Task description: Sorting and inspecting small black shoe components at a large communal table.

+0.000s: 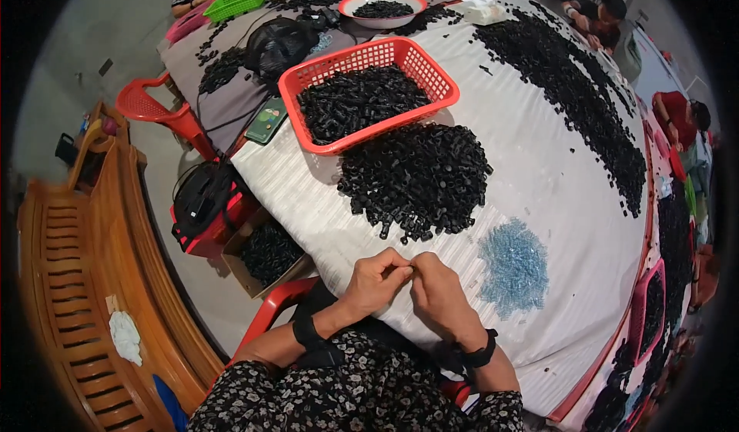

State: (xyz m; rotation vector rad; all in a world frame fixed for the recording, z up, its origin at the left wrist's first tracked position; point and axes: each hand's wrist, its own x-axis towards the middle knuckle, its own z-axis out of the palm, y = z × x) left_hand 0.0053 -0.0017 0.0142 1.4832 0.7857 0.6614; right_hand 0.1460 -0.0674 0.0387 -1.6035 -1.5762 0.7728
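Both hands meet at the near edge of the cloth-covered table, fingertips pinched together. Between them shows a tiny dark piece, mostly hidden by the fingers. My left hand [377,280] is closed, thumb against forefinger. Beside it my right hand [437,284] is closed too, its fingers curled toward the same spot. Just beyond them spreads a heap of small black plastic parts [419,178]. To the right of my right hand lies a pile of small, shiny, pale-blue pieces [514,266]. Behind the black heap stands a red plastic basket [446,90] holding many longer black parts.
Left of the basket lies a phone [266,120]. A red-rimmed bowl [382,21] and a green basket [237,1] stand farther back. More black parts [562,86] spread at the right. A cardboard box [245,278] and wooden bench [115,278] are at left. Other people sit around the tables.
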